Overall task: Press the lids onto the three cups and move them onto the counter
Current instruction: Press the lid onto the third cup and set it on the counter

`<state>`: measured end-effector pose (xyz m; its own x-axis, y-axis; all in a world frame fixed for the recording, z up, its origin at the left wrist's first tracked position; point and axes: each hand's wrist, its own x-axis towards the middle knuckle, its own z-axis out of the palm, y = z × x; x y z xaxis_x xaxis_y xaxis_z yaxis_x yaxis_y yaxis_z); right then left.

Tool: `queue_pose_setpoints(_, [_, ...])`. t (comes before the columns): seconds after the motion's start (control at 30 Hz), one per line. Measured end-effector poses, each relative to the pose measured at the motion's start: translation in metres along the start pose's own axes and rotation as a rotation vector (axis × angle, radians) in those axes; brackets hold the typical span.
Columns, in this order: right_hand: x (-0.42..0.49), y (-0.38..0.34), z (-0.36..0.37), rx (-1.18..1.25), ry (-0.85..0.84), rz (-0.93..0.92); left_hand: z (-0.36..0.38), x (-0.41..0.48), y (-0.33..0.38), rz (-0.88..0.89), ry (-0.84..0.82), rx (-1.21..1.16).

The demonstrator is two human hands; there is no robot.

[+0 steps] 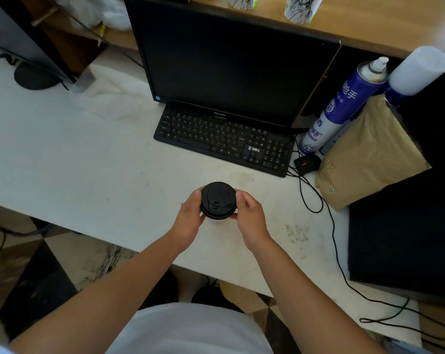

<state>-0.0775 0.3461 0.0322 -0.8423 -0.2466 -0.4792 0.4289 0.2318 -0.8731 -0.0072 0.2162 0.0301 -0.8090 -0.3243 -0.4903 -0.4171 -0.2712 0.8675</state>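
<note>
- Left hand (pixel 190 215) and right hand (pixel 249 213) grip the lid (pixel 217 199) by its rim, fingers curled, at its 9 and 3 o'clock.
- The lid sits on a cup (pixel 217 220), mostly hidden beneath it, on the table (pixel 88 162).
- Risk: uneven pressure could leave one side of the rim unseated or buckle the cup's wall.
- Risk: the counter (pixel 356 24) lies at 12 o'clock, beyond the keyboard (pixel 224 139) and monitor (pixel 231 60). Lifted by the lid alone, the cup could drop there.
- Count: two hands and one lid seen.
- Count: three cups. One is here and two are on the counter, left cup (pixel 243 1) and right cup (pixel 301 8), with their tops out of frame.
</note>
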Motion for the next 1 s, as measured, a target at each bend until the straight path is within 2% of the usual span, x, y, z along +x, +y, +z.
queue_pose_setpoints(0.2, [-0.002,0.004,-0.002,-0.082,-0.066,-0.070,-0.002,-0.004,-0.002,0.087,0.025,0.079])
queue_pose_setpoints(0.33, [-0.004,0.004,-0.002,-0.014,-0.077,-0.048,-0.007,-0.002,-0.007,0.127,0.044,0.132])
queue_pose_setpoints(0.5, [-0.008,-0.001,-0.004,0.096,-0.055,0.031,-0.016,0.009,-0.006,0.300,0.062,0.355])
queue_pose_setpoints(0.67, [-0.017,0.005,-0.008,0.261,-0.031,0.091,-0.014,0.006,-0.002,0.286,0.093,0.273])
queue_pose_setpoints(0.83, [-0.016,0.009,-0.001,0.240,-0.015,0.125,-0.009,0.006,-0.002,0.149,0.226,0.203])
queue_pose_setpoints(1.0, [-0.007,0.008,0.003,0.135,-0.021,0.111,-0.015,0.012,-0.002,0.137,0.217,0.224])
